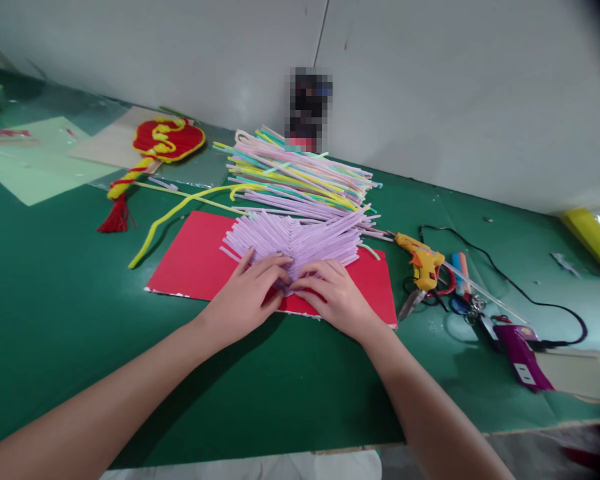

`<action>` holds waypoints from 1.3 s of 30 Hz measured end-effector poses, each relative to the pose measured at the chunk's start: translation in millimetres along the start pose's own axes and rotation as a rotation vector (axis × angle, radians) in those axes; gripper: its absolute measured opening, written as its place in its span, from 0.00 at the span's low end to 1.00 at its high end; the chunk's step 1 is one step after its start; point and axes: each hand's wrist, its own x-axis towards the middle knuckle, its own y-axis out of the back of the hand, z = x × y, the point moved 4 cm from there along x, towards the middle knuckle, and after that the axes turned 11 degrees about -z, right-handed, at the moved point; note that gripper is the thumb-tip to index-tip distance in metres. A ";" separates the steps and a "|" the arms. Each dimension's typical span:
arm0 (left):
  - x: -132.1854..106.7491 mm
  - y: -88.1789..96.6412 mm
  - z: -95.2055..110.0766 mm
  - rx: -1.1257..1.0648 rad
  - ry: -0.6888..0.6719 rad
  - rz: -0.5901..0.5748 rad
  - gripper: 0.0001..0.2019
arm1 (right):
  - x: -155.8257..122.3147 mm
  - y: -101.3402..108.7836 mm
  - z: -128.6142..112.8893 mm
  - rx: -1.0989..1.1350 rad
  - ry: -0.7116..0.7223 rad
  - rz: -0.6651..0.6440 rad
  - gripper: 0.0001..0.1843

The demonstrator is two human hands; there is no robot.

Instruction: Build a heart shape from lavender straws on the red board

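Observation:
A fan of lilac pipe cleaners [295, 241], laid in a chevron pattern, lies on a red card sheet [190, 263] on the green table. My left hand [250, 293] rests on the fan's near left part with fingers stretched out and pressing down. My right hand [333, 297] lies beside it on the near right part, fingers also flat on the lilac strands. The fingertips of both hands meet near the fan's lower point.
A pile of pastel pipe cleaners [300, 173] lies behind the card. A long yellow pipe cleaner [170, 217] curves to the left. A red and yellow tasselled ornament [160, 143] is at far left. A yellow glue gun [423, 260], scissors [415, 300], a black cord and a purple tool [523, 353] lie right.

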 end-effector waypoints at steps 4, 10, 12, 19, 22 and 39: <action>0.0 -0.1 0.1 -0.004 0.003 0.002 0.07 | -0.5 0.3 1.3 -0.006 0.003 0.014 0.09; -0.2 -0.4 -0.3 -0.013 0.000 0.009 0.07 | -0.4 0.5 1.8 -0.007 -0.002 0.009 0.09; -0.2 -0.3 -0.3 -0.011 -0.003 0.012 0.07 | -0.3 0.4 1.7 -0.006 -0.001 0.012 0.09; -0.5 -0.4 0.0 -0.007 -0.003 0.006 0.07 | 0.1 0.2 2.0 -0.006 0.003 0.010 0.10; -0.6 -0.4 0.2 -0.008 -0.003 0.011 0.07 | 0.2 0.7 2.2 0.000 0.001 0.006 0.10; -2.6 0.6 -2.1 -0.057 0.002 0.046 0.07 | -1.6 -1.4 5.2 0.013 -0.017 0.043 0.10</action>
